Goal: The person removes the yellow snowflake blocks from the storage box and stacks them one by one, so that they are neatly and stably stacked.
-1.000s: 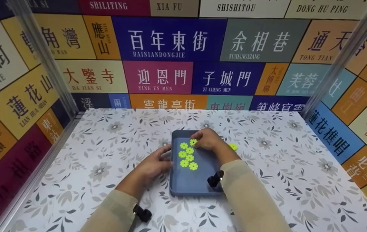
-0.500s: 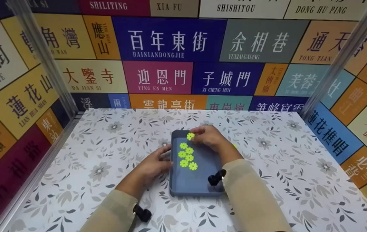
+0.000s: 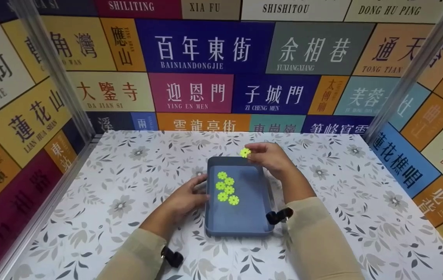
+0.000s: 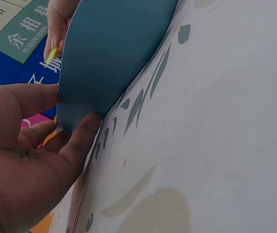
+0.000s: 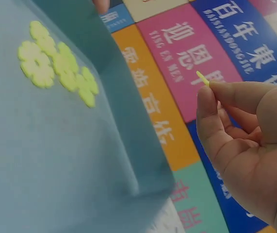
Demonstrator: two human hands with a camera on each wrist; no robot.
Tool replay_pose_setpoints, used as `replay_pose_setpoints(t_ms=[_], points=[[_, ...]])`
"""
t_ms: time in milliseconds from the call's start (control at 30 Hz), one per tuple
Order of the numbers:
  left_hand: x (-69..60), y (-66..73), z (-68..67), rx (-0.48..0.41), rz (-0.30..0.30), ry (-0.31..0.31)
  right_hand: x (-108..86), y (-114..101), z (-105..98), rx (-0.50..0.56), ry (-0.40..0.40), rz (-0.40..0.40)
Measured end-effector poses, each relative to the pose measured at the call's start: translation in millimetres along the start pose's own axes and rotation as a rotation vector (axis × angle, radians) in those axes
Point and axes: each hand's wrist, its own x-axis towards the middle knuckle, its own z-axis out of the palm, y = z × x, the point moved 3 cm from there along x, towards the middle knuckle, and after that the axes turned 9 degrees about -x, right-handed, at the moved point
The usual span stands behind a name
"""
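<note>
A yellow-green snowflake disc, notched around its edge, is pinched between thumb and finger of my right hand, above the far rim of a blue-grey tray. Seen edge-on in the right wrist view, the disc sticks out past the fingertips. Several matching discs lie in a cluster on the left part of the tray floor. My left hand holds the tray's left side. In the left wrist view, fingers lie against the outer wall, and the thumb meets the rim.
The tray stands on a table covered with white leaf-and-flower cloth. Colourful panels with printed characters rise behind the table and at both sides. A small black wrist camera sits above the tray's right wall.
My right hand has lifted a disc out of the tray and carried it up past the far rim, then rightward. A disc right of the tray is hidden now. My left hand stays put.
</note>
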Motion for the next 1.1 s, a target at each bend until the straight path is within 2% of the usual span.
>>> replay_pose_setpoints(t_ms=[200,433,933,1100], points=[[1.1,-0.9,-0.8,0.004,-0.004,0.002,-13.1,13.9,-27.4,-0.002,0.065,-0.009],[2.1,-2.7,0.9,-0.074,0.003,-0.049,-25.3,37.7,-48.6,0.027,0.105,0.04],[2.3,-3.6,0.1,-0.038,0.006,-0.031,-25.4,86.8,-76.3,-0.042,0.106,0.136],[1.8,-2.8,-0.3,-0.017,-0.001,-0.019,-25.5,97.5,-84.7,-0.011,0.115,0.168]])
